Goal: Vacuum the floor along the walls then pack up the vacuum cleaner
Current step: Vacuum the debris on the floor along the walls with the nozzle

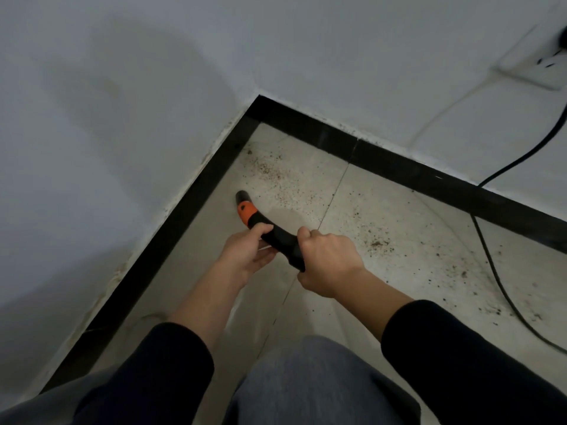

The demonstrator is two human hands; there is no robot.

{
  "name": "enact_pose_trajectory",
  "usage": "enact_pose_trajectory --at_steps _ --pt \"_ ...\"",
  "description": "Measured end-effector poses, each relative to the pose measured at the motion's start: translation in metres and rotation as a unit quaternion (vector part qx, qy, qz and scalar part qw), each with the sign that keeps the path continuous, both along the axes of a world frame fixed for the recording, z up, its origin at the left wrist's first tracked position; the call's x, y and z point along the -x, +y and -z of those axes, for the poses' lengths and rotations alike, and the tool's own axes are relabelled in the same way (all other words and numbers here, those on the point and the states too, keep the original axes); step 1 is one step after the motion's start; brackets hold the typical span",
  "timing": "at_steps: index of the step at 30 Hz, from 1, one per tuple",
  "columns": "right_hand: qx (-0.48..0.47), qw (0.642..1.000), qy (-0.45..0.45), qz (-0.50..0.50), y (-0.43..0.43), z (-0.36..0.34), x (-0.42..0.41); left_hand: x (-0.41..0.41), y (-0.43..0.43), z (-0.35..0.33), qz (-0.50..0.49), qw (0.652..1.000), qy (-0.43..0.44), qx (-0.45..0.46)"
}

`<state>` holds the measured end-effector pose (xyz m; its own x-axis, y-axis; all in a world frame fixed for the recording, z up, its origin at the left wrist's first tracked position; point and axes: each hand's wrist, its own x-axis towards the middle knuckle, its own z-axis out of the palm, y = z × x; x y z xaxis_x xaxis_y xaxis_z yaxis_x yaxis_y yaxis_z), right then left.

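Down in the corner, the left hand (245, 256) and right hand (329, 262) both curl tightly round the black-and-orange vacuum wand (280, 239). Its nozzle (242, 197) points at the tiled floor (383, 210) beside the black skirting (190, 210), near scattered crumbs (270, 170).

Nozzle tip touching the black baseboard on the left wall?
Apart. The head view shows a strip of pale floor tile between the nozzle tip and the baseboard. Behind it, left hand and right hand grip the vacuum tube.
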<state>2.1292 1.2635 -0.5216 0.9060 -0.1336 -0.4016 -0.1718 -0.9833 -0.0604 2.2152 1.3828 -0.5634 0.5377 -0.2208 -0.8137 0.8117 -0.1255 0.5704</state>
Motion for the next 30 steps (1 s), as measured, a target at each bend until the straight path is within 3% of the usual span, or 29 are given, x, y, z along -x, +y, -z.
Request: enact_pose_trajectory --at_steps 9,30 --pt "0.015 1.000 0.020 0.010 -0.008 -0.002 0.006 -0.007 0.002 0.002 0.056 0.996 0.042 0.061" --pt "0.036 0.998 0.050 0.026 -0.039 0.005 0.050 0.020 -0.024 0.031 0.064 0.980 0.129 0.138"
